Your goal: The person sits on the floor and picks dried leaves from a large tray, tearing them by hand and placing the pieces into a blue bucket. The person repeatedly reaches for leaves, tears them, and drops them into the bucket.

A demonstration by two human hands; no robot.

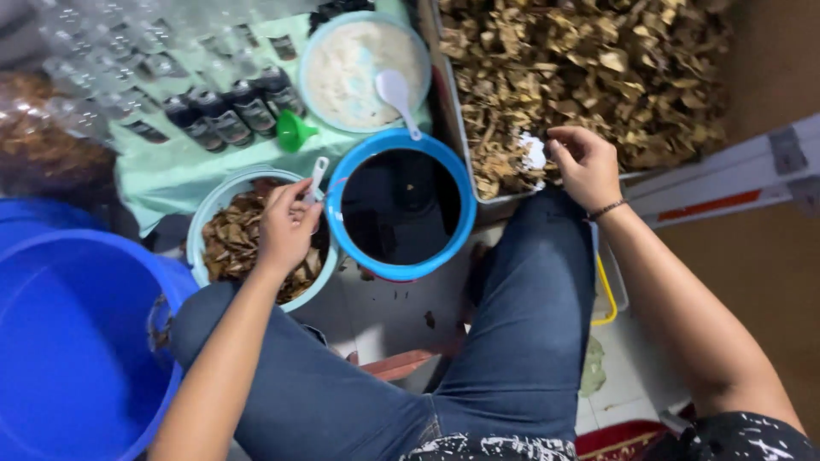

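While the left hand (pixel 286 226) grips a white spoon (pixel 317 177) over the bowl (pixel 202 224), the right hand (pixel 585 166) pinches white scraps (pixel 535 154).

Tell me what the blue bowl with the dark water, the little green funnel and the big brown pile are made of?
The blue bowl looks like smooth, glossy plastic: its thin rim shines evenly. The green funnel also seems plastic, bright and slightly shiny. The brown pile looks like dried plant pieces, maybe bark or roots: matte, curled, rough chips. The right hand reaches into it; the left hand holds a small white scoop.
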